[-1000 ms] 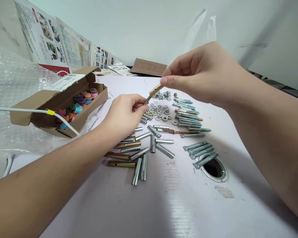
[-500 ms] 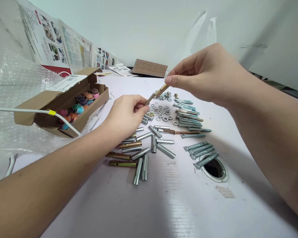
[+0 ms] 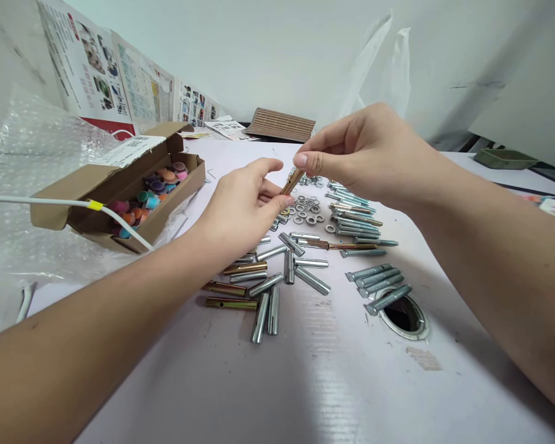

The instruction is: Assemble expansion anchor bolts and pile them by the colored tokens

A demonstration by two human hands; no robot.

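A brass-coloured tube (image 3: 292, 182) slants between my two hands above the table. My right hand (image 3: 351, 154) pinches its upper end between thumb and fingers. Around the lower end, my left hand (image 3: 254, 200) closes its thumb and lower fingers, with the index finger raised. What sits inside the tube is hidden. Below the hands lie loose washers (image 3: 311, 219), and silver sleeves (image 3: 312, 280) are scattered nearer to me with a few brass-coloured ones (image 3: 231, 303). Several bolts (image 3: 354, 217) lie in a row to the right.
On the left, an open cardboard box (image 3: 192, 176) holds coloured caps, with bubble wrap (image 3: 41, 246) around it and a white cable (image 3: 37, 199) crossing in front. A round hole with a metal rim (image 3: 419, 335) is at the right. Corrugated cardboard (image 3: 282, 125) lies at the back.
My right hand has moved down and left, bringing the tube to my left fingers. The thin rod end seen earlier between the hands no longer shows. My left index finger has lifted.
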